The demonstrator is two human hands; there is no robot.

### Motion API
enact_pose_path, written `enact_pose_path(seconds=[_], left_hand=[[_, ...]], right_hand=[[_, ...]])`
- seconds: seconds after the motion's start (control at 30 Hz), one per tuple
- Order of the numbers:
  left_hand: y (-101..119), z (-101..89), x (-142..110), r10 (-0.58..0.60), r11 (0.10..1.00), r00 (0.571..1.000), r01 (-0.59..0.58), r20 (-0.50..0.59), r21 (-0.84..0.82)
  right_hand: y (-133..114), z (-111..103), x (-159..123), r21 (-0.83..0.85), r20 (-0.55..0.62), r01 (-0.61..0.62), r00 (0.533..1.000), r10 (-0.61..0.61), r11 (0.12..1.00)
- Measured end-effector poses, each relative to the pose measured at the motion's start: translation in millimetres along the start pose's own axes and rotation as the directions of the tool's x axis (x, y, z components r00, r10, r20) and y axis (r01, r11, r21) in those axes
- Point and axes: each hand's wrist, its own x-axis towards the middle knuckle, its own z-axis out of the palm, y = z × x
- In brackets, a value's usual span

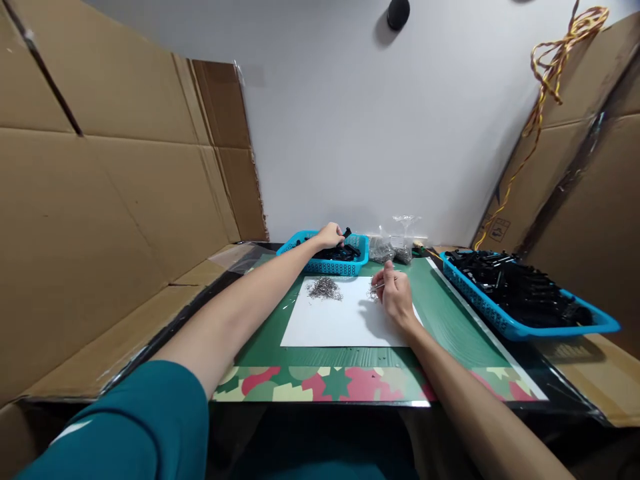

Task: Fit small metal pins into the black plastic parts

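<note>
My left hand (331, 235) reaches over the far blue basket (327, 267), its fingers closed on a small black plastic part (347, 233). More black parts (340, 253) lie inside that basket. Above the right side of a white sheet (325, 327), my right hand (395, 293) is closed on slim metal tweezers (387, 285). Just beside its fingertips is a small scatter of tiny metal pieces (372, 291), partly hidden by the hand. A larger pile of tiny metal pieces (324, 288) rests on the sheet's left side.
A second blue basket (500, 322), heaped with black parts (520, 287), stands at the right. Clear bags of small metal pieces (401, 250) sit behind the sheet. Cardboard walls (150, 180) flank the green mat (445, 313). A twisted yellow-red cable (537, 113) hangs at right.
</note>
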Motion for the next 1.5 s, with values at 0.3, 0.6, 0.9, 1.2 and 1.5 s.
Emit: enact_pose_path(seconds=[0.3, 0.6, 0.9, 1.2, 1.5], left_hand=[[0.4, -35.5, -124.6, 0.339, 0.939, 0.921, -0.321, 0.193, -0.121], [-10.4, 3.8, -179.8, 0.218, 0.811, 0.967, -0.103, 0.133, -0.576], [-18.6, 14.9, -187.6, 0.169, 0.648, 0.978, -0.015, 0.124, -0.761], [-11.0, 28.8, -196.4, 0.146, 0.710, 0.975, 0.013, 0.166, -0.704], [-15.2, 37.9, -197.2, 0.276, 0.859, 0.930, -0.124, 0.244, -0.497]], right_hand=[[-4.5, -14.3, 7.2, -0.101, -0.236, -0.020, 0.972, -0.004, 0.995], [-10.6, -12.1, 0.4, 0.244, 0.239, 0.040, 0.966, -0.100, 0.969], [-30.1, 6.0, -17.8, 0.072, 0.364, 0.151, 0.916, -0.167, 0.986], [-27.9, 13.2, -24.9, -0.026, 0.321, 0.196, 0.930, -0.177, 0.980], [-29.3, 6.1, -18.0, 0.026, 0.098, 0.126, 0.987, -0.128, 0.992]])
